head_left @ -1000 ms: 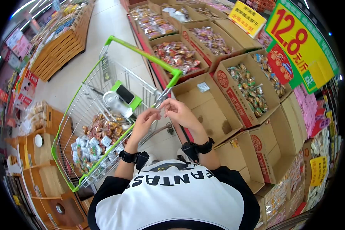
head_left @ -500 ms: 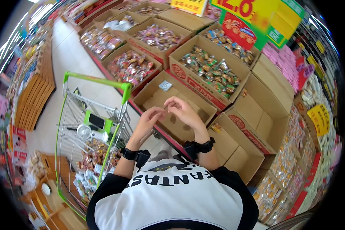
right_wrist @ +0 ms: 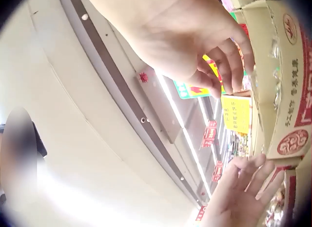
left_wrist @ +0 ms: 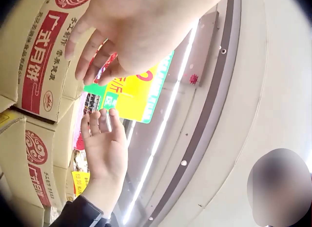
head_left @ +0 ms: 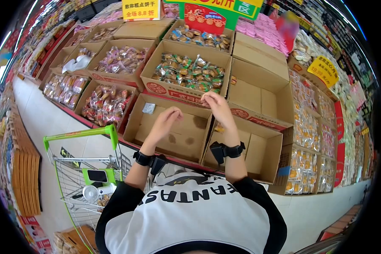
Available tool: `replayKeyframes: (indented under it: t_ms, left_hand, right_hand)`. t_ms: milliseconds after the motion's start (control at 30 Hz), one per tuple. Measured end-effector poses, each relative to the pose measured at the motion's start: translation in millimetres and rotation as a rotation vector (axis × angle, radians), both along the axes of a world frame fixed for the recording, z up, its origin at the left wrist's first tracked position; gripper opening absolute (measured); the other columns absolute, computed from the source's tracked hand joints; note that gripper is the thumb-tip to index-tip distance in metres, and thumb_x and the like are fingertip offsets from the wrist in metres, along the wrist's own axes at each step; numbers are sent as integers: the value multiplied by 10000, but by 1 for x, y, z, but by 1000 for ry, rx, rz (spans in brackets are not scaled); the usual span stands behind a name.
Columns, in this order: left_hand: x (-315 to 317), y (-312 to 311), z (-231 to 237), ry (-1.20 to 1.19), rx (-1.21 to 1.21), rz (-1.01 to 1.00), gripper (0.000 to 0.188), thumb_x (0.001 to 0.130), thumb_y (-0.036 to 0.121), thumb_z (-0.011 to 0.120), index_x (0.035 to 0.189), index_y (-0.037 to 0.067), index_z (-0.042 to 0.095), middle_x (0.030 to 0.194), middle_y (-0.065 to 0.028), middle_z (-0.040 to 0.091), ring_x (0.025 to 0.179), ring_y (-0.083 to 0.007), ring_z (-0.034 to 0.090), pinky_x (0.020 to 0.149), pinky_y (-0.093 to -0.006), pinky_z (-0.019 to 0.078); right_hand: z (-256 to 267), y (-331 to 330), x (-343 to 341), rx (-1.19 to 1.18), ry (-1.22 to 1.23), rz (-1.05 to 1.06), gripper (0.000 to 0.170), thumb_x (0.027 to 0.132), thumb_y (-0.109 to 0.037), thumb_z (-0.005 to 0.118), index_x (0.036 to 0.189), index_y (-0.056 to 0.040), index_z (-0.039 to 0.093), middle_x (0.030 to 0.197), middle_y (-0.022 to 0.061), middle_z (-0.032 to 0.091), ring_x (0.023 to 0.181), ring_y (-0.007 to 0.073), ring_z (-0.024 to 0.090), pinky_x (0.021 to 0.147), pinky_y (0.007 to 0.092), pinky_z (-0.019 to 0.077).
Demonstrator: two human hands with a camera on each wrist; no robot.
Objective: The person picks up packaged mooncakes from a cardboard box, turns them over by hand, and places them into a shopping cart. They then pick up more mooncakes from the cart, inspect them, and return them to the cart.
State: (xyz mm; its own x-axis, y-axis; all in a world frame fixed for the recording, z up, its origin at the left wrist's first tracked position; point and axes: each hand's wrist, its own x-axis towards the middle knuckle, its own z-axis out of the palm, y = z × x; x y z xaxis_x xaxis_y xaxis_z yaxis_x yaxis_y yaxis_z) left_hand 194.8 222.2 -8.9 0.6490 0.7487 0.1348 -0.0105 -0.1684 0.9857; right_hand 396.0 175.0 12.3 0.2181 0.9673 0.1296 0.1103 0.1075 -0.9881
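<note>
My left hand (head_left: pixel 167 123) hovers over a nearly bare cardboard box (head_left: pixel 180 148) in the front row, its fingers loosely bent and nothing in them. A small white-and-blue packet (head_left: pixel 148 108) lies in that box's back left corner. My right hand (head_left: pixel 218 111) is a little higher and to the right, near the printed front of a box of green-wrapped mooncakes (head_left: pixel 189 73). Its fingers are also relaxed and hold nothing, as the right wrist view of the right hand (right_wrist: pixel 187 39) shows. The two hands are apart, palms turned toward each other.
A green-handled shopping cart (head_left: pixel 81 134) stands at the left, carrying a small white fan (head_left: pixel 90 193) and a phone-like device (head_left: pixel 97 175). Boxes of red-wrapped pastries (head_left: pixel 106 105) and pink-wrapped ones (head_left: pixel 122 59) stand back left. Yellow price signs (head_left: pixel 141 9) rise behind.
The head view has swung right, so the cart now sits farther left and the boxes lie straight ahead. My hands, nearly together before, have moved apart, the right one rising.
</note>
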Motion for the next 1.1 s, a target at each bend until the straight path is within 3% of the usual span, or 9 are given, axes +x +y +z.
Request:
replayKeyframes:
  t_ms: [167, 333, 633, 800, 867, 933, 1000, 1067, 1100]
  left_hand:
    - [32, 23, 8, -149, -45, -139, 176, 874, 115, 385, 803, -1, 497, 761, -49, 542, 717, -105, 513, 655, -225, 416]
    - [64, 49, 25, -104, 38, -260, 188, 879, 120, 375, 813, 2, 506, 787, -54, 548, 736, -122, 530, 683, -236, 426]
    - [130, 103, 49, 0, 236, -325, 207, 868, 151, 401, 887, 2, 543, 756, -49, 558, 713, -105, 530, 627, -230, 436]
    - [163, 135, 17, 167, 225, -301, 209, 838, 155, 419, 872, -13, 539, 746, -74, 569, 680, -131, 549, 615, -258, 444]
    - [170, 147, -3, 201, 262, -293, 218, 818, 149, 427, 866, -35, 534, 753, -101, 579, 674, -156, 568, 622, -277, 450]
    - [172, 153, -16, 424, 217, -249, 246, 811, 180, 415, 860, -25, 541, 717, -120, 576, 658, -197, 577, 597, -307, 446]
    - [175, 163, -36, 444, 306, -259, 252, 802, 197, 405, 757, -9, 542, 637, -130, 550, 568, -229, 540, 534, -351, 417]
    - [181, 178, -64, 671, 340, -322, 254, 778, 188, 409, 646, -8, 502, 579, -135, 514, 494, -236, 470, 493, -389, 367]
    - [183, 181, -75, 649, 354, -331, 262, 750, 175, 434, 569, -14, 451, 546, -139, 491, 465, -222, 418, 478, -397, 334]
  right_hand:
    - [13, -6, 35, 48, -82, -154, 138, 826, -120, 455, 824, -6, 532, 728, 34, 556, 697, 105, 527, 644, 238, 424]
    - [42, 0, 66, 113, -229, -250, 146, 804, -138, 488, 835, -8, 545, 694, 20, 549, 676, 99, 527, 642, 230, 420]
    - [74, 40, 104, 109, -511, -355, 189, 764, -186, 520, 835, -24, 589, 722, 81, 600, 663, 150, 562, 632, 264, 437]
    - [33, 83, 109, -136, -686, -240, 235, 747, -224, 528, 834, -20, 603, 695, 70, 594, 637, 125, 552, 617, 255, 441]
    - [-1, 105, 111, -193, -642, -188, 262, 695, -255, 525, 768, -20, 614, 725, 167, 596, 645, 283, 571, 625, 343, 447]
    - [-10, 113, 100, -350, -638, -79, 303, 690, -269, 524, 763, 13, 606, 726, 199, 584, 658, 321, 567, 626, 359, 449]
    - [-39, 128, 97, -501, -664, -79, 343, 695, -274, 527, 766, 55, 593, 772, 233, 575, 700, 343, 565, 647, 371, 447]
    - [-40, 126, 85, -624, -721, -41, 354, 701, -259, 521, 785, 79, 585, 833, 261, 563, 753, 355, 562, 675, 374, 446]
    - [-74, 138, 91, -595, -768, -91, 307, 704, -233, 510, 753, 58, 593, 746, 225, 584, 659, 297, 588, 589, 351, 458]
